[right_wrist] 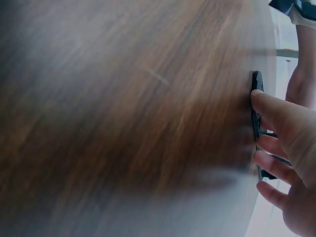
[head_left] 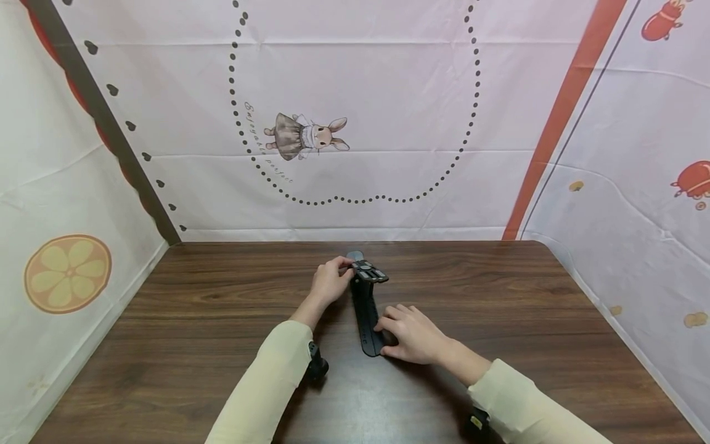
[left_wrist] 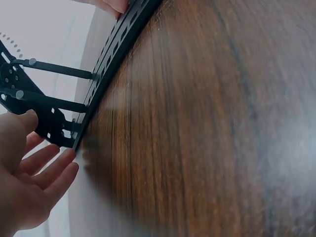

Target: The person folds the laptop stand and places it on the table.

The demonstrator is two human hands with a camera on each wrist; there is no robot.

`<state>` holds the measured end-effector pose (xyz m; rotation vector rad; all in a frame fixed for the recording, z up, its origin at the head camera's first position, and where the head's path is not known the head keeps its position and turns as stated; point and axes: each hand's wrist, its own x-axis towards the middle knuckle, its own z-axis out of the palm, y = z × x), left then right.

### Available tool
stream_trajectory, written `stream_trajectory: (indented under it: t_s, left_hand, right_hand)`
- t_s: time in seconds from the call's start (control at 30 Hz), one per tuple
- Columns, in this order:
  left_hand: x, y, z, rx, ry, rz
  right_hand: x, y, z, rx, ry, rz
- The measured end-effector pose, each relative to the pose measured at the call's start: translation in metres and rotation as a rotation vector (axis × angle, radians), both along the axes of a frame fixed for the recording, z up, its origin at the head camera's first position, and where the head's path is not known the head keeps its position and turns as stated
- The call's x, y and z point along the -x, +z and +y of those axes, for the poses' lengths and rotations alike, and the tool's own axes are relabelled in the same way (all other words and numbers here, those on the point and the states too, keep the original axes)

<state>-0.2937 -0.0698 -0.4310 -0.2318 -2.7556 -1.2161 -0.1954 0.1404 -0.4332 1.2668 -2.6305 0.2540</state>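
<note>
A black folding stand [head_left: 365, 317] lies lengthwise on the table in the head view, its long slotted base pointing away from me. A smaller plate [head_left: 370, 271] with cut-outs is raised at the far end, and two thin rods [left_wrist: 54, 69] join it to the base in the left wrist view. My left hand [head_left: 331, 282] holds the raised plate, thumb on its face and fingers by its lower edge. At the near end of the base, my right hand [head_left: 413, 335] grips the side between thumb and fingers. In the right wrist view, that hand hides much of the stand.
The brown wooden table [head_left: 194, 345] reaches back to a printed white cloth [head_left: 355, 92]. More cloth hangs along the left and right sides. Dark wrist cameras [head_left: 316, 364] sit at both sleeves.
</note>
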Motion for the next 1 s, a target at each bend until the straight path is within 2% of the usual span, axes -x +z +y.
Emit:
stream_trajectory:
  t_s: [0.67,1.0]
  left_hand:
    - [0.000,0.004,0.002,0.025,-0.034,-0.027]
    - [0.001,0.001,0.002,0.013,-0.037,-0.033]
  right_hand:
    - [-0.005,-0.001,-0.016,0.004,-0.050,-0.009]
    - [-0.006,0.001,-0.021,-0.018,-0.066,-0.004]
